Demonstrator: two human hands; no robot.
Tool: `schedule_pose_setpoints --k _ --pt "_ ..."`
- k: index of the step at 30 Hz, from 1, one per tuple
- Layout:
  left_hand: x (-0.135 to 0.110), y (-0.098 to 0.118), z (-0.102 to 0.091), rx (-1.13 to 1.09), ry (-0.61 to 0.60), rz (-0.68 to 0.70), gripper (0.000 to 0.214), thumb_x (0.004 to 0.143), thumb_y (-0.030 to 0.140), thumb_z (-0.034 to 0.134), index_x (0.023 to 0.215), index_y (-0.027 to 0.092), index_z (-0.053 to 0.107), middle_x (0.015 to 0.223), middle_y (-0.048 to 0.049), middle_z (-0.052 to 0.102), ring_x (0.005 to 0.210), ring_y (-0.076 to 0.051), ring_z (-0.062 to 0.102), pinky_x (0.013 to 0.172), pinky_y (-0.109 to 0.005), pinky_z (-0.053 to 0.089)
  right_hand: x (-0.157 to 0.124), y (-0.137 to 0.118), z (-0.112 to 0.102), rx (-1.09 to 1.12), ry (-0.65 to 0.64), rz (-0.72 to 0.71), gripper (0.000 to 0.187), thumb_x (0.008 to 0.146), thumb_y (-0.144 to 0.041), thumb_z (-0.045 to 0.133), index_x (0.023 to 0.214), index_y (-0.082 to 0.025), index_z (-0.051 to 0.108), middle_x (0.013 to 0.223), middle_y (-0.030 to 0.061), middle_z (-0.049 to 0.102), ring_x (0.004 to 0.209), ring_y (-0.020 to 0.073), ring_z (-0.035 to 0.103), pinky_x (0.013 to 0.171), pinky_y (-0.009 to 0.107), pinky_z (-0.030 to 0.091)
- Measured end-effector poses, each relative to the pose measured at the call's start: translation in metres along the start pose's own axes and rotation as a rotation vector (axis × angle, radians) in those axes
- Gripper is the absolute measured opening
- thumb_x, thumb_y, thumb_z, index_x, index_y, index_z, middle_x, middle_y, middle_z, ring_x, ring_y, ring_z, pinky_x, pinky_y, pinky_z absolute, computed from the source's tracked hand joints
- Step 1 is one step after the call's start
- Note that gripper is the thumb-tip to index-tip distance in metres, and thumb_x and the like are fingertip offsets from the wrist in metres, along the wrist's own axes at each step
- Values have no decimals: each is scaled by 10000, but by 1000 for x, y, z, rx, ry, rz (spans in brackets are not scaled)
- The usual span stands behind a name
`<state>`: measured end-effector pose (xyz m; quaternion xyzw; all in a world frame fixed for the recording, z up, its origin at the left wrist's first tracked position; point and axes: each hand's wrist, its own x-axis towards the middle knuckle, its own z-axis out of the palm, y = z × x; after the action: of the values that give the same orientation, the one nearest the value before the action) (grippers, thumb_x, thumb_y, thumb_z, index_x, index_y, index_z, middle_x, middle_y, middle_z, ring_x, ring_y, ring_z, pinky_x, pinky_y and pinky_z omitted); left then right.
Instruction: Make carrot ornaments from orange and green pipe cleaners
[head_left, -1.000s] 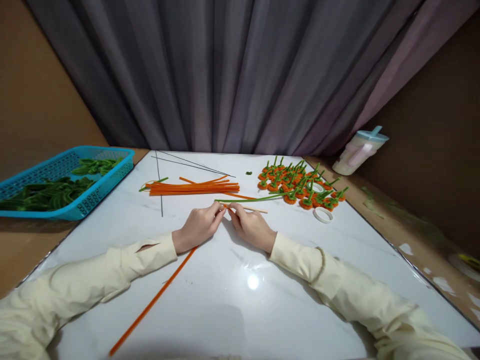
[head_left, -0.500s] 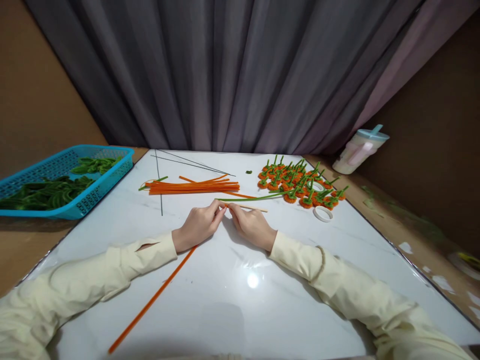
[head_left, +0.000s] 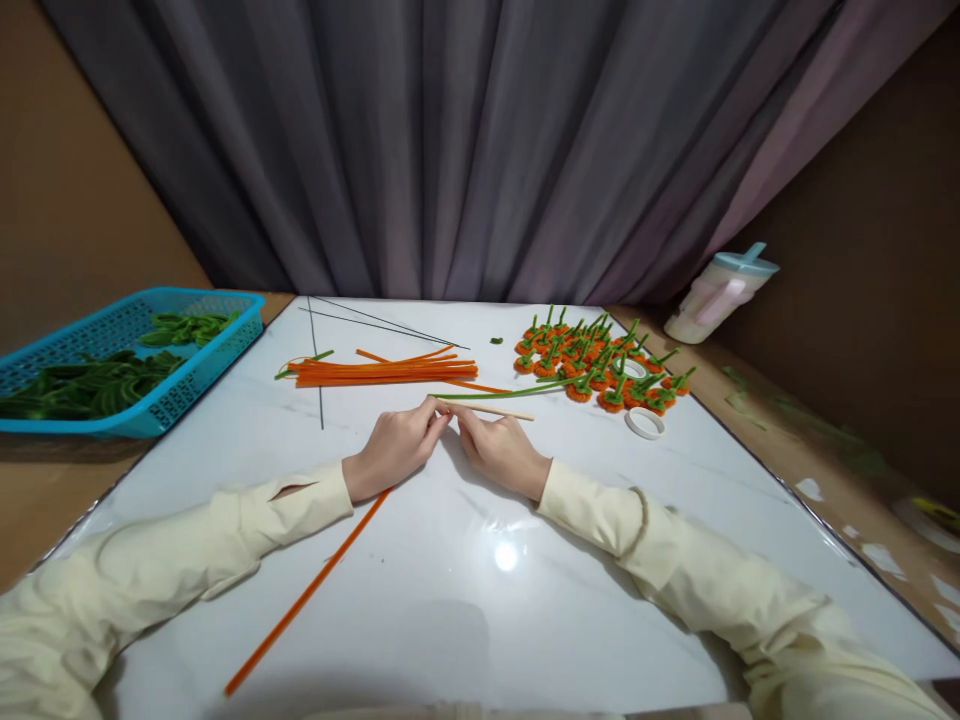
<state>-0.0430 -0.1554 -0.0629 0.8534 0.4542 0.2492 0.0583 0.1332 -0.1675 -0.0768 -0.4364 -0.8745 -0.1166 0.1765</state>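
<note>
My left hand [head_left: 396,447] and my right hand [head_left: 501,448] rest side by side on the white table [head_left: 480,560], fingertips almost touching. Between them they pinch a thin wooden stick [head_left: 495,409] that sticks out to the right. A long orange pipe cleaner [head_left: 311,590] runs from under my left hand toward the near left edge. A long green pipe cleaner [head_left: 517,391] lies just beyond the fingertips, pointing to the right.
A bundle of orange pipe cleaners [head_left: 386,371] lies behind the hands. Several small orange-and-green finished pieces [head_left: 596,362] are heaped at the back right, with a white tape ring [head_left: 645,422] near them. A blue basket [head_left: 120,360] of green pieces stands left; a lidded cup [head_left: 718,293] right.
The hands stay together at the stick with only tiny finger shifts. The orange pipe cleaner's near end has shifted slightly.
</note>
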Motion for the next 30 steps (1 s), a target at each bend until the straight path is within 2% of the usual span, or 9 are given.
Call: schedule_pose_setpoints --k 6,10,14,22,30 --pt "0 1 0 -94 44 14 151 892 295 409 890 183 510 637 25 601 494 -110 538 520 -201 356 1 -1 0 51 39 141 229 940 -238 335 1078 -113 468 589 13 634 479 146 572 474 228 237" --pt "0 2 -1 -115 64 35 142 883 283 420 889 179 516 608 36 583 457 -93 506 499 -191 348 1 -1 -1 26 48 116 215 945 -237 333 1048 -127 487 668 34 663 515 144 591 489 231 241" --pt "-1 2 -1 -113 64 27 143 870 271 445 937 179 532 598 41 595 461 -95 525 495 -189 356 1 0 -2 19 24 81 220 938 -211 330 1069 -130 486 651 21 660 489 139 574 483 239 220" --pt "0 0 1 -210 97 66 165 885 242 445 982 170 557 746 3 674 579 -99 605 556 -184 424 0 2 -1 22 26 45 186 901 -150 343 1021 -131 484 607 2 636 487 130 552 482 248 216" --pt "-1 -3 5 -142 205 145 178 879 220 464 962 159 608 839 -19 706 612 -110 629 581 -199 440 0 3 1 21 61 10 184 875 -131 351 1004 -124 481 596 9 623 497 132 531 487 242 222"
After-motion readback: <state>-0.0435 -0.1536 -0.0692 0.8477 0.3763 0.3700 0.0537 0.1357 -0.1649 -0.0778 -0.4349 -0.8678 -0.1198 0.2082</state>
